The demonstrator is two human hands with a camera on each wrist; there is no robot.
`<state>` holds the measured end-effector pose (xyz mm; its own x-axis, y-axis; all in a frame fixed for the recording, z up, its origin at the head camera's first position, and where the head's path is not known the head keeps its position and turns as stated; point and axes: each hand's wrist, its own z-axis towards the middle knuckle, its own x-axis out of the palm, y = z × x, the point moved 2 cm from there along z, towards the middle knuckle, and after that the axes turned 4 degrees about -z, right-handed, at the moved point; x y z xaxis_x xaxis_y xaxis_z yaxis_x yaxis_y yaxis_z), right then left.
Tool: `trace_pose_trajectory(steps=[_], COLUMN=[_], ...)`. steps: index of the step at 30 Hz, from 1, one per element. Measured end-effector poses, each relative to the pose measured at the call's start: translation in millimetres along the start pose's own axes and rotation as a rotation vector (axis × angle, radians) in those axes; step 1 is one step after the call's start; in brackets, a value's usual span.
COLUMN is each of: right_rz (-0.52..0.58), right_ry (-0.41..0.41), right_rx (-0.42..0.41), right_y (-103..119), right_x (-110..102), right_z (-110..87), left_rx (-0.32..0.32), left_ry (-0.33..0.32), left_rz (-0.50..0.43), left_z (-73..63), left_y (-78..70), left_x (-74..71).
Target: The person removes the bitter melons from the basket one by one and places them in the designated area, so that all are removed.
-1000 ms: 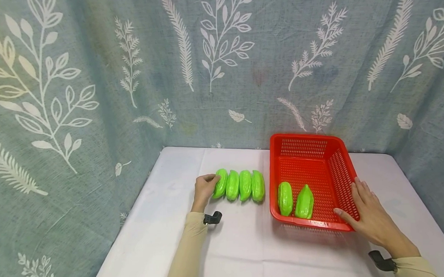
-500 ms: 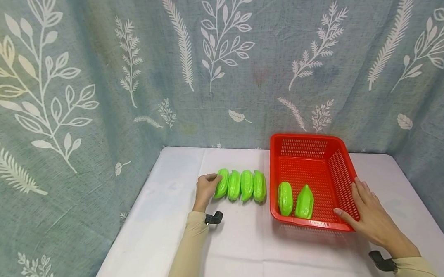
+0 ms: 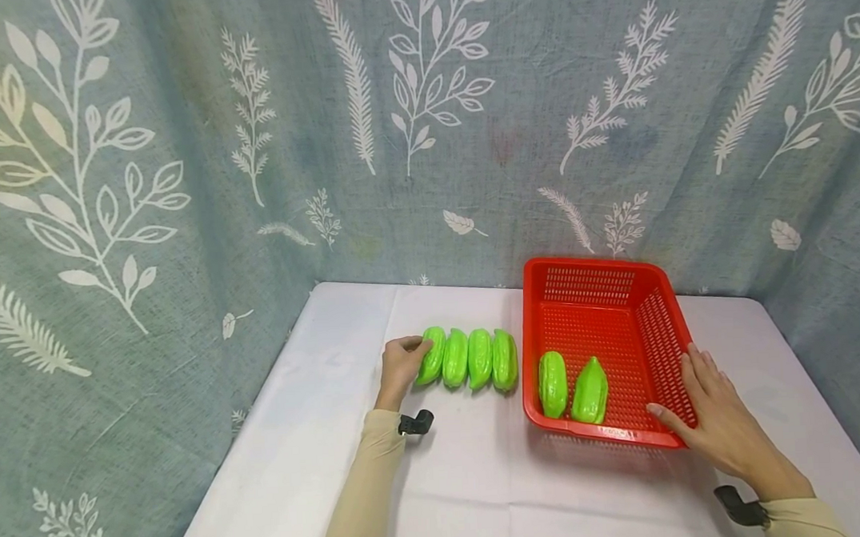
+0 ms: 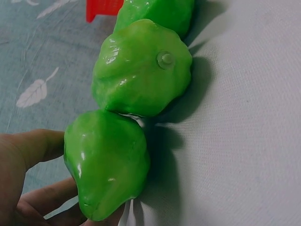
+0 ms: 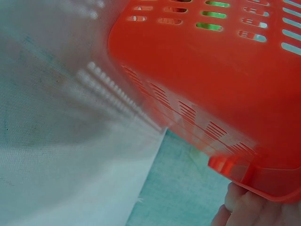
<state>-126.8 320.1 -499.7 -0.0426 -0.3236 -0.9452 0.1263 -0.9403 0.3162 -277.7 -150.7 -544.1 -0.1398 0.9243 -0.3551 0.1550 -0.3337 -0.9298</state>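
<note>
In the head view, several glossy green ridged fruits stand side by side in a row on the white table. My left hand (image 3: 401,367) holds the leftmost green ridged fruit (image 3: 431,356) with its thumb and fingers. The left wrist view shows this fruit (image 4: 108,162) against my fingers, its neighbour (image 4: 141,70) touching it. A red plastic basket (image 3: 613,435) stands right of the row, with two more fruits, one of them pointed (image 3: 590,391), near its front wall. My right hand (image 3: 725,420) rests on the basket's front right corner, fingers straight along the rim and thumb spread.
A white cloth covers the table (image 3: 468,475). Behind and beside it hangs a blue-green curtain (image 3: 428,220) with white leaf prints. A narrow strip of table separates the row from the basket. Each wrist wears a small black camera (image 3: 417,423).
My left hand and the row of fruits have shifted slightly to the right, closer to the basket. The right hand and the basket have stayed in place.
</note>
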Motion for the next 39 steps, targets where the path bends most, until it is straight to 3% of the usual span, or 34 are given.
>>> trace_pose_trajectory(steps=[39], right_rz=[0.007], right_ry=[0.020], right_rx=[0.023], right_y=[2.1], right_x=[-0.5], right_z=[-0.6], left_rx=[0.008], left_ry=[-0.005], left_rz=[0.047], left_z=[2.0], left_y=[1.0], left_x=[2.8])
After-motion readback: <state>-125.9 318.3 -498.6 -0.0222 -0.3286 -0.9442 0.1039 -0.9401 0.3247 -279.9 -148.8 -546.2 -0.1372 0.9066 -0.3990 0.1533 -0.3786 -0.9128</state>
